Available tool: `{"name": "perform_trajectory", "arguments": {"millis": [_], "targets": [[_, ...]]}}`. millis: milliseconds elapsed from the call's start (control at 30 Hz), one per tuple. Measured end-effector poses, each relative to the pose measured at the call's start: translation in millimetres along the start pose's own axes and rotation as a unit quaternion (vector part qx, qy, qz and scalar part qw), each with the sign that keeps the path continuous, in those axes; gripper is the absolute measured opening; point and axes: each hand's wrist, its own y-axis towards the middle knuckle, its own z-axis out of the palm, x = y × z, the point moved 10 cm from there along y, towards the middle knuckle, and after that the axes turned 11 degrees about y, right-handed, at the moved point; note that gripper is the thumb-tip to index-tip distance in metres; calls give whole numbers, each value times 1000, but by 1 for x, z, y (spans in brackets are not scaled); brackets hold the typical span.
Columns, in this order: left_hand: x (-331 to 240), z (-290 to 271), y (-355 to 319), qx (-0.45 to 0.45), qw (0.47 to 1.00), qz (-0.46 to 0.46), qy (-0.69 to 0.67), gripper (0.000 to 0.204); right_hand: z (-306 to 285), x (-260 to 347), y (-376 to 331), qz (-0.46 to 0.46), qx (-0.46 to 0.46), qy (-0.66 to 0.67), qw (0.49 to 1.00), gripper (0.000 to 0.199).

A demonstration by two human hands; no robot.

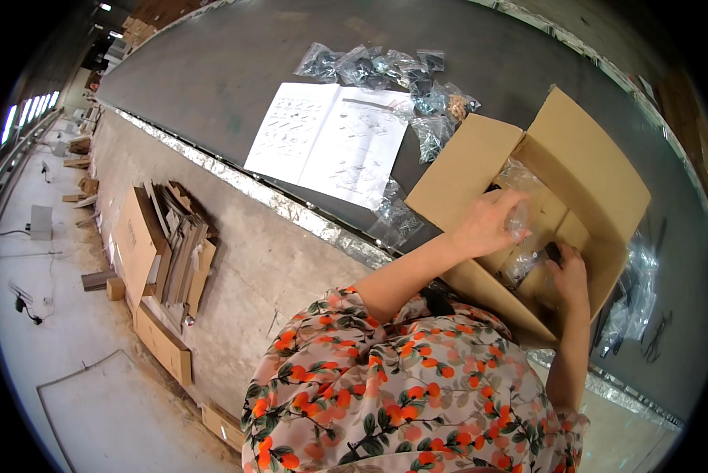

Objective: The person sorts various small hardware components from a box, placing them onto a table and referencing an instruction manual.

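An open cardboard box (456,169) stands at the right with its flaps spread. Over its opening, my left hand (490,226) is closed on a clear plastic bag (517,221), whose contents I cannot make out. My right hand (571,276) reaches inside the box, fingers bent around a small black piece (553,252). Between the hands, another clear plastic bag (522,268) with small items lies in the box. More crumpled clear plastic (519,173) shows at the box's far inner end.
An open instruction booklet (322,142) lies on the dark worktable (204,87). Beyond it are several bags of small parts (362,67). Bagged black parts (634,296) lie right of the box. Flattened cardboard (161,244) is stacked on the floor at the left.
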Motion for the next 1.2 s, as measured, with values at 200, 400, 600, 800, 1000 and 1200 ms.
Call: {"name": "perform_trajectory", "arguments": {"millis": [200, 400, 600, 800, 1000, 1200], "targets": [[7, 2, -5, 28, 1000, -12, 7, 49, 3, 8, -1, 20, 12, -17, 1000, 38], [9, 18, -9, 24, 997, 57, 45, 49, -8, 1, -1, -40, -34, -8, 999, 39], [23, 14, -6, 58, 995, -82, 1, 50, -28, -44, 17, 51, -155, 198, 967, 34], [15, 18, -5, 82, 991, -107, -17, 49, -57, -87, 2, 96, -213, 202, 951, 24], [24, 10, -6, 30, 994, -86, -53, 49, -53, -83, 3, 91, -191, 129, 969, 21], [31, 4, -3, -5, 979, -124, -159, 48, -20, -60, 1, 88, -66, -131, 985, 19]]}}
